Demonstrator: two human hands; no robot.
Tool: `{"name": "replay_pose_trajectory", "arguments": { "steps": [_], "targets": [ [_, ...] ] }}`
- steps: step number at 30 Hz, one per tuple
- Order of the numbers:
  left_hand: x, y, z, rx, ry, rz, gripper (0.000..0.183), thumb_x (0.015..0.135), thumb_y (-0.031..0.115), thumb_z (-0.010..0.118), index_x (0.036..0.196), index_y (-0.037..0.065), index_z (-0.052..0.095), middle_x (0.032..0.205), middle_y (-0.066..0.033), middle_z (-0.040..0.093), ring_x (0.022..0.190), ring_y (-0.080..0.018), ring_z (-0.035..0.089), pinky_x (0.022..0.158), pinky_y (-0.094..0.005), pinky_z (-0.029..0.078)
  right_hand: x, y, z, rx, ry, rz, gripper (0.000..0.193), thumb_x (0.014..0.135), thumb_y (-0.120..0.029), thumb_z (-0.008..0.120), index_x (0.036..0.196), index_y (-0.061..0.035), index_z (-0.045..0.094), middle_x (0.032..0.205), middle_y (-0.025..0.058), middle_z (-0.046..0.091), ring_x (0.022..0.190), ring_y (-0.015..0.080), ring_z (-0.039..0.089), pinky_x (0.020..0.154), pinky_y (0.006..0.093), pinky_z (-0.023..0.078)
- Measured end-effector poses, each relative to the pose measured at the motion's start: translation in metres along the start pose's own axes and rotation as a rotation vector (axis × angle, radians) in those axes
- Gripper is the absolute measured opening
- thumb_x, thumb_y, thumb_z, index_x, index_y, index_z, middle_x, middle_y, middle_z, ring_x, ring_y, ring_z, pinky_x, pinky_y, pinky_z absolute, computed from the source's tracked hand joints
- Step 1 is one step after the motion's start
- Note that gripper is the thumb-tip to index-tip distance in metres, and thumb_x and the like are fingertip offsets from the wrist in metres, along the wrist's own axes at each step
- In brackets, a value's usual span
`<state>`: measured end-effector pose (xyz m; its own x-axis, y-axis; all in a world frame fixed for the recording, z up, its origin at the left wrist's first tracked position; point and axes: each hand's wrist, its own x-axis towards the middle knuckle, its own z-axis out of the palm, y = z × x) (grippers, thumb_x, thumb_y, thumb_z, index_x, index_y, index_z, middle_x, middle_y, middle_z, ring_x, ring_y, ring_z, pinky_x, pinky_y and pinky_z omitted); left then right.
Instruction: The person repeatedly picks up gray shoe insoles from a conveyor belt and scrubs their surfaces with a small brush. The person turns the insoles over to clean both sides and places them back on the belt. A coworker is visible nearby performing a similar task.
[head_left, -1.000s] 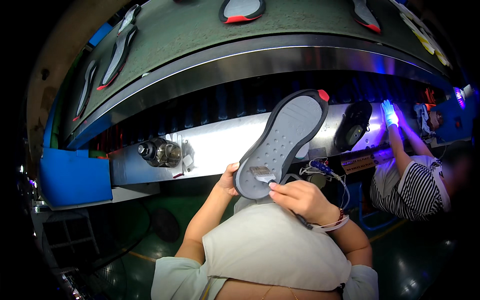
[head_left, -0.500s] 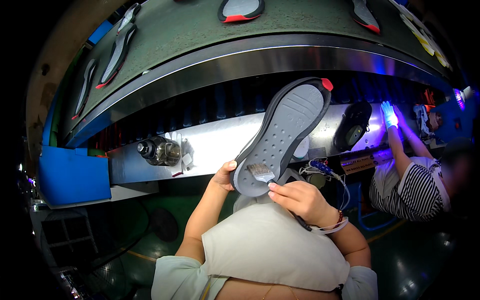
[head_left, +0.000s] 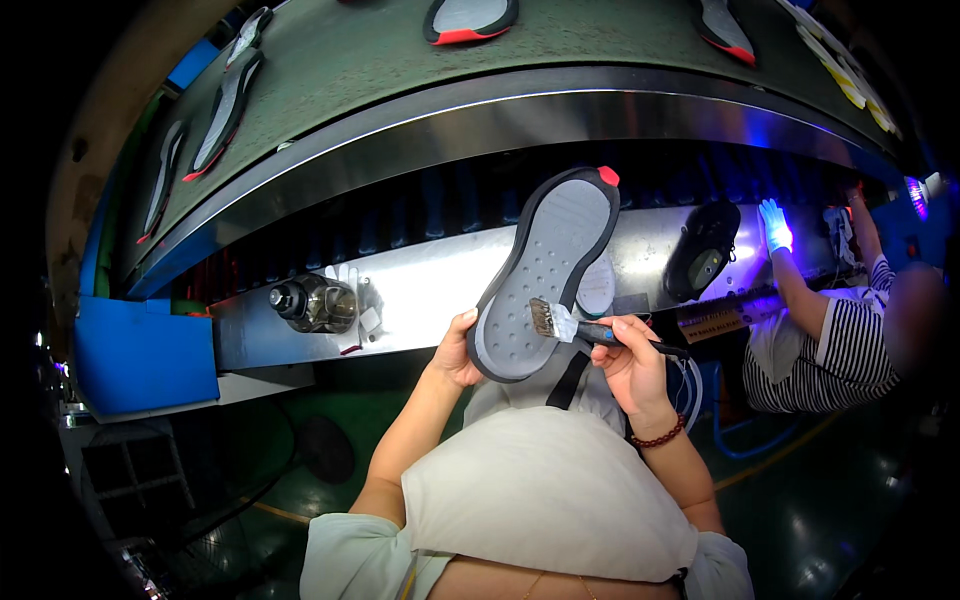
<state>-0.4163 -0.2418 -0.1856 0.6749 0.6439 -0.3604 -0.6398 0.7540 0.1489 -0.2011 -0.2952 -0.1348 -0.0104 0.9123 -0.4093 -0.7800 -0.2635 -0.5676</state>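
A shoe sole [head_left: 545, 250] with a grey inner face, a dark rim and a red tip stands tilted in front of me. My left hand [head_left: 460, 350] grips its near left edge, fingers behind and thumb at the side. In my right hand [head_left: 637, 370] is a flat paint brush [head_left: 562, 320] with a dark handle. Its bristles are at the grey dimpled face, a little below the middle; whether they touch it I cannot tell.
Beyond is a green conveyor belt [head_left: 600, 40] carrying several soles, fronted by a metal edge. On the metal shelf stand a dark bottle [head_left: 318, 303] at left and a black shoe [head_left: 702, 252] at right. A co-worker's gloved hand [head_left: 775, 228] is under blue light.
The sole has turned more upright, its red tip shifting left. My right hand has rolled over and moved right, and the brush now lies nearly level. The co-worker's hands have moved apart.
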Motion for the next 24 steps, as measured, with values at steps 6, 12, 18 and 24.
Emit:
{"name": "replay_pose_trajectory", "arguments": {
  "steps": [6, 12, 18, 24],
  "targets": [
    [0.005, -0.003, 0.008, 0.092, 0.115, -0.036, 0.058, 0.072, 0.035, 0.049, 0.118, 0.003, 0.036, 0.115, -0.0152, 0.044, 0.104, -0.0276, 0.046, 0.085, -0.0447, 0.039, 0.002, 0.004, -0.006, 0.082, 0.004, 0.026, 0.015, 0.081, -0.011, 0.045, 0.085, 0.0011, 0.052, 0.075, 0.0103, 0.058, 0.060, 0.0156, 0.057, 0.056, 0.0259, 0.047],
    [-0.014, 0.025, -0.024, 0.128, 0.312, 0.091, 0.061, 0.070, 0.049, 0.042, 0.121, 0.016, 0.035, 0.123, -0.0105, 0.037, 0.110, -0.0302, 0.037, 0.084, -0.0551, 0.032, 0.000, 0.003, -0.006, 0.056, 0.052, 0.011, 0.015, 0.081, -0.012, 0.045, 0.085, 0.0007, 0.051, 0.074, 0.0093, 0.057, 0.060, 0.0153, 0.057, 0.056, 0.0253, 0.047],
    [-0.034, 0.046, -0.098, -0.220, 0.695, 0.440, 0.057, 0.073, 0.049, 0.037, 0.118, 0.014, 0.038, 0.122, -0.0109, 0.036, 0.112, -0.0291, 0.035, 0.086, -0.0516, 0.031, 0.001, 0.005, -0.007, 0.055, 0.049, 0.014, 0.015, 0.081, -0.012, 0.045, 0.086, 0.0005, 0.051, 0.076, 0.0101, 0.058, 0.061, 0.0149, 0.057, 0.057, 0.0248, 0.047],
    [-0.027, 0.025, -0.153, -0.004, 1.409, 0.600, 0.049, 0.077, 0.039, 0.037, 0.115, 0.008, 0.040, 0.116, -0.0100, 0.040, 0.107, -0.0246, 0.037, 0.090, -0.0427, 0.028, 0.004, 0.006, -0.007, 0.066, 0.052, 0.029, 0.015, 0.081, -0.012, 0.045, 0.086, 0.0007, 0.051, 0.077, 0.0101, 0.058, 0.062, 0.0149, 0.057, 0.057, 0.0244, 0.046]
  ]
}}
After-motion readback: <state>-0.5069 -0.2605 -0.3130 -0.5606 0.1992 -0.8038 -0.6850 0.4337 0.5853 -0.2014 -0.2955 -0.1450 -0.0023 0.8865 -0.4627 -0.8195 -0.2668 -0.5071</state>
